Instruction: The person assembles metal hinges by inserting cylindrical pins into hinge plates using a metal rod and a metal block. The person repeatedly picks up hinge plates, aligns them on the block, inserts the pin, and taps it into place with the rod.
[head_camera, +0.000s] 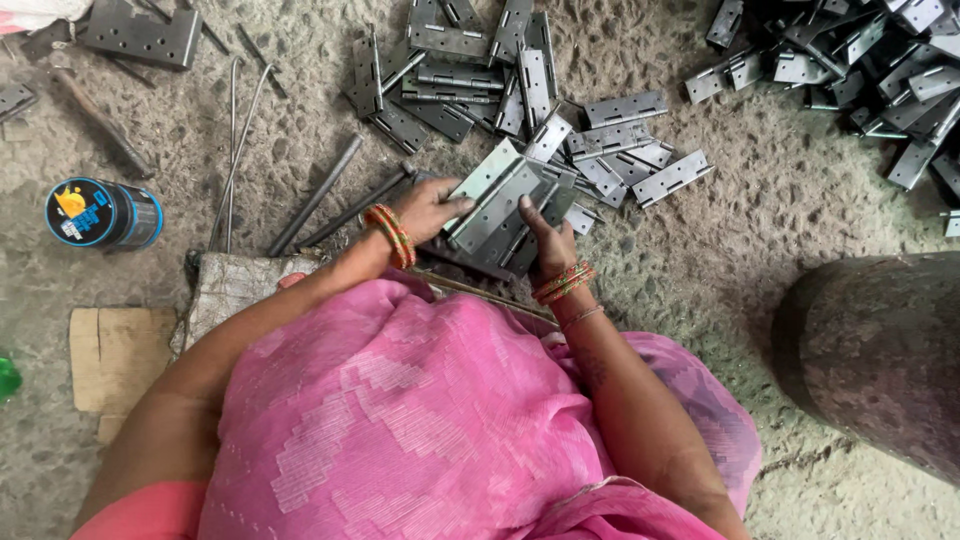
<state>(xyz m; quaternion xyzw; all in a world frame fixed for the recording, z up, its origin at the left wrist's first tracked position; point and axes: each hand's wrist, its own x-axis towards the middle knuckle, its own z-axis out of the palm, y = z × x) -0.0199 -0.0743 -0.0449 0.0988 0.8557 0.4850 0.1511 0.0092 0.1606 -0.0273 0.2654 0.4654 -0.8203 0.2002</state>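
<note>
Hands both on grey hinge (497, 205): left hand (428, 208) fingers pinching its edge, right hand (548, 243) fingers clamped on it.

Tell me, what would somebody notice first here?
Probably the flat grey metal hinge in the middle, gripped between the left hand and right hand. Behind it, heaps of grey metal hinges cover the rough floor. At far left lies a round blue and black tin.
</note>
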